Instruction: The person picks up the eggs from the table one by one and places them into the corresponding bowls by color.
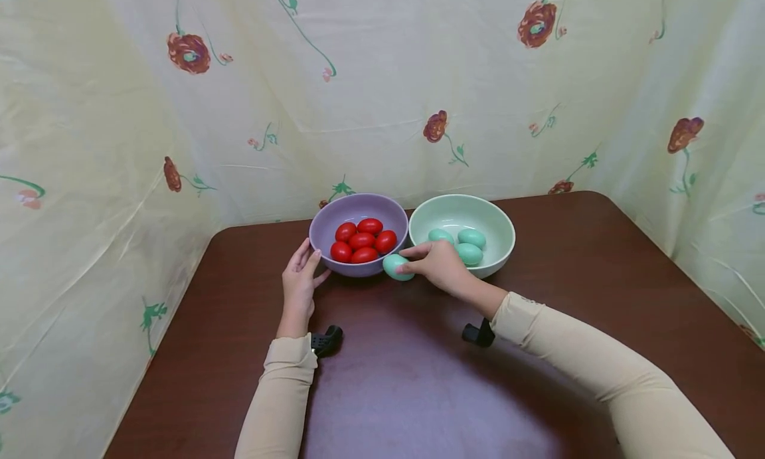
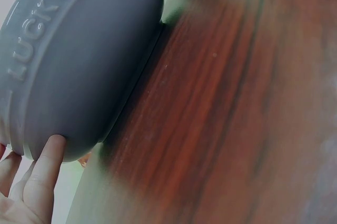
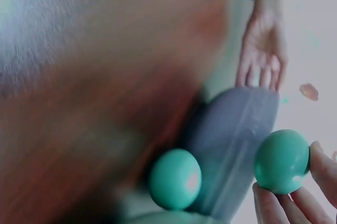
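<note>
My left hand (image 1: 299, 283) touches the left side of a purple bowl (image 1: 358, 270), its fingers extended along the outside. Several red eggs (image 1: 362, 240) lie in that bowl. Between the fingertips and thumb of my right hand (image 1: 443, 265) is a green egg (image 3: 283, 161), held in front of the gap between the two bowls. Lower down in the right wrist view, a second green egg (image 3: 175, 179) shows beside the purple bowl's outer wall. A pale green bowl (image 1: 449, 212) stands at the right, partly behind my right hand, with three green eggs (image 1: 472, 238) visible inside.
Both bowls stand side by side near the back edge of a dark brown table (image 1: 382, 379). A flowered curtain (image 1: 370, 100) hangs behind and along both sides. Black wrist cameras (image 1: 327, 341) sit beneath my cuffs, close over the tabletop.
</note>
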